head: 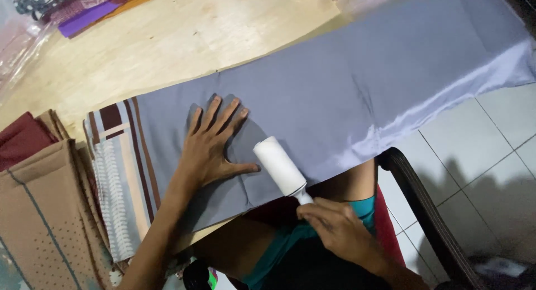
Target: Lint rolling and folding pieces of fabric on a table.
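Left hand splayed flat on the grey cloth — thin, slippery, likely to creep; right hand grips the light lint roller by its handle.

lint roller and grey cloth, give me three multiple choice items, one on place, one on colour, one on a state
1. Where does the left hand lie?
A. flat on the grey cloth
B. on the chair arm
C. on the floor tiles

2. What colour is the lint roller?
A. purple
B. white
C. brown

3. How does the right hand stand?
A. open and empty
B. closed on the roller's handle
C. pinching the cloth edge

Answers:
1 A, its fingers are spread on the cloth, beside the roller.
2 B, the roll shows white against the grey.
3 B, its fingers wrap the handle below the roll, and the roll rests on the cloth.
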